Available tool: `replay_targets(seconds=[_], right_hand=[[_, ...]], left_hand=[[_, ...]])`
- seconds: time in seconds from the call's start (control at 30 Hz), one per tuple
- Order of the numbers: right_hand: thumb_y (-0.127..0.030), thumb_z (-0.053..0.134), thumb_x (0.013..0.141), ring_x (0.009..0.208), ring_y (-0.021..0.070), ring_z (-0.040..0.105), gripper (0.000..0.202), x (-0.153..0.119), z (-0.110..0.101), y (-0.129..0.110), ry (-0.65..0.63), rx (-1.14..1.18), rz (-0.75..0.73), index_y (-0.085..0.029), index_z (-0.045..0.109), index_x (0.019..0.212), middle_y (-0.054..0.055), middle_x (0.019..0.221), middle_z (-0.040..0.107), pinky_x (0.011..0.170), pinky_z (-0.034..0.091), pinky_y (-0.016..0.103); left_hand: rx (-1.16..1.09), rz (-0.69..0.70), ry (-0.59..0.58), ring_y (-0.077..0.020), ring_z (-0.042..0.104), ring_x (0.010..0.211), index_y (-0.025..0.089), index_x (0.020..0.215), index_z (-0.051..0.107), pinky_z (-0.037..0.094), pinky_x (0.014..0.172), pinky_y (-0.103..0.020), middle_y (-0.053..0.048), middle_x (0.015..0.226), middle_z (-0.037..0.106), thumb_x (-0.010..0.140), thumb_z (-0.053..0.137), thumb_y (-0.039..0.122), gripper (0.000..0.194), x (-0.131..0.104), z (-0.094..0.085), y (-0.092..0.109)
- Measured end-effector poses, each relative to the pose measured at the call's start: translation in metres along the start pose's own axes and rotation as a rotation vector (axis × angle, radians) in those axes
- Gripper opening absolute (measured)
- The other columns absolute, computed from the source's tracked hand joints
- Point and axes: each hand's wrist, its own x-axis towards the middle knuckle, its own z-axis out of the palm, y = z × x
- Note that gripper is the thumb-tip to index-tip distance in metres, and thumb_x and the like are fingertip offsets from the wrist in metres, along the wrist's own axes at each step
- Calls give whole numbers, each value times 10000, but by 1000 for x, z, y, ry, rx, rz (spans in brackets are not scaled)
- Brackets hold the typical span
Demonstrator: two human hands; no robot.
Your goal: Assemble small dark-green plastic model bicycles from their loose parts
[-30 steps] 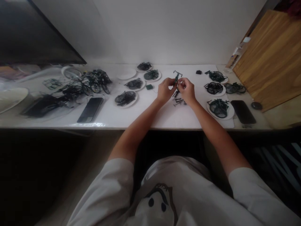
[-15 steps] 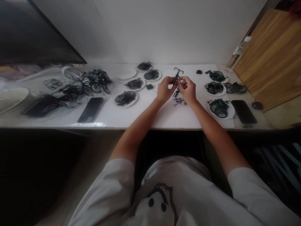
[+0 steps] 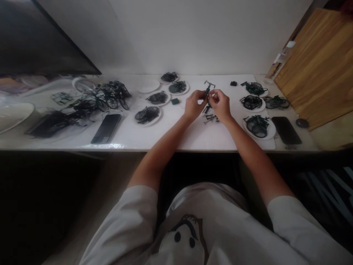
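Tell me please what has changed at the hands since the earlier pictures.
The handlebar of the small bicycle frame has shifted very slightly away from the person and rightward. Nothing was visibly taken or let go: the left hand still holds it, the right hand stays at it. Plates and phones stayed.

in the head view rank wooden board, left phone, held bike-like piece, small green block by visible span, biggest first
1. Wooden board
2. Left phone
3. Held bike-like piece, partly covered, so its full span is unsure
4. Small green block
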Motion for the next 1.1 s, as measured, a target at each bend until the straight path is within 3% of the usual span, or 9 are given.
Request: replay_targets(seconds=[0.33, 0.77, 1.1], right_hand=[[-559, 712, 1026, 654, 170, 477, 307, -2, 2, -2, 7, 51, 24, -253, 705, 1007, -47, 676, 461, 707, 506, 329], [-554, 728, 1001, 639, 153, 454, 306, -2, 1, 1, -8, 87, 28, -249, 702, 1006, -58, 675, 455, 670, 428, 309], [-553, 733, 985, 626, 151, 444, 309, -1, 3, 6, -21, 134, 20, -248, 691, 975, -59, 661, 456, 652, 414, 312]], left_hand=[[24, -28, -20, -175, 815, 967, 219, 1174, 718, 663, 894, -274, -87, 1069, 818, 1087, 691, 493, 288, 5, -7, 12], [65, -12, -10, -186, 811, 978, 228, 1157, 711, 653, 900, -300, -86, 1095, 808, 1070, 714, 434, 223, 1, -4, 0], [51, -46, -21, -192, 805, 953, 238, 1178, 735, 643, 894, -303, -66, 1022, 801, 1042, 743, 441, 244, 4, -5, 4]])
